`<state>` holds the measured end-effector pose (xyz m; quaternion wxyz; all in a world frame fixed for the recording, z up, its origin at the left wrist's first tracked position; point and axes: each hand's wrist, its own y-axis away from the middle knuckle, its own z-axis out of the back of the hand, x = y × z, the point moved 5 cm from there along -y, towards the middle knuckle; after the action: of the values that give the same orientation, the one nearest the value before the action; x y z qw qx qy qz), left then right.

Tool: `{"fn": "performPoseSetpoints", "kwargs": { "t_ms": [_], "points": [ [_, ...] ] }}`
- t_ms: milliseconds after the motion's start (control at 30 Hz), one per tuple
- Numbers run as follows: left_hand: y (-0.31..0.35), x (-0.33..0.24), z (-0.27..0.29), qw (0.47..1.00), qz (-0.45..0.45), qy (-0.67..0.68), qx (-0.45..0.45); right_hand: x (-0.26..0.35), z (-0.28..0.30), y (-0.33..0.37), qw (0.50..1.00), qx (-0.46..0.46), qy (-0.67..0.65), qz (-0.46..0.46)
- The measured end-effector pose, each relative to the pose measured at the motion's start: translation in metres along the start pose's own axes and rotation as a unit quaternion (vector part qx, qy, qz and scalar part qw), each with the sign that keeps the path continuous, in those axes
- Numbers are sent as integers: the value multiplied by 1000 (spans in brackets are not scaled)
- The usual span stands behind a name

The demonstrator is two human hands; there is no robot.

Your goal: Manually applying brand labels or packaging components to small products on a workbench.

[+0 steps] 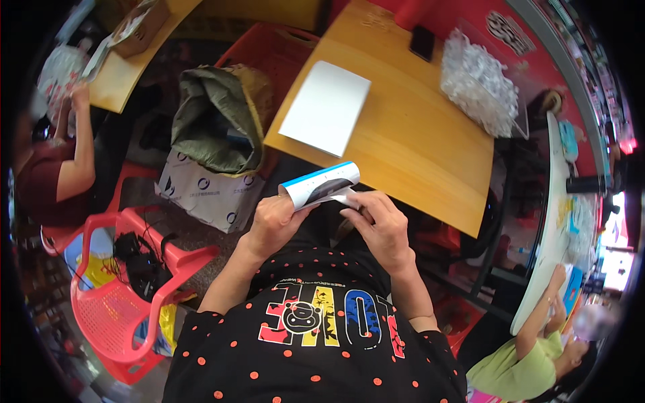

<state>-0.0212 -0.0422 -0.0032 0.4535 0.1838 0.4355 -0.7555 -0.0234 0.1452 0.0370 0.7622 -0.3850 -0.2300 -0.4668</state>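
Observation:
A curled printed sheet (316, 183), blue along one edge with a dark picture on white, is held up between my hands in front of the table edge. My left hand (275, 223) grips its left end, fingers mostly hidden behind the paper. On the other side, my right hand (381, 227) pinches a white edge or flap of the paper between thumb and fingers. Just beyond lies a white sheet or flat stack of paper (326, 107) on the wooden table (410, 141). Whether the curled piece is one sheet or several, I cannot tell.
On the table stand a clear bin of translucent plastic pieces (480, 84) and a dark phone (422, 43). To the left are an open woven sack (218, 121), a printed white carton (201, 191) and a red plastic chair (111, 295). Other people sit at both sides.

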Motion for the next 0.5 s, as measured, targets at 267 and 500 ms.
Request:
{"fn": "performPoseSetpoints", "kwargs": {
  "t_ms": [267, 500],
  "points": [
    [47, 41, 42, 996, 25, -38, -77, 51, -78, -33, 984, 144, -51, 93],
    [106, 90, 83, 977, 150, -117, -99, 107, -142, -65, 933, 294, -164, 130]
  ]
}}
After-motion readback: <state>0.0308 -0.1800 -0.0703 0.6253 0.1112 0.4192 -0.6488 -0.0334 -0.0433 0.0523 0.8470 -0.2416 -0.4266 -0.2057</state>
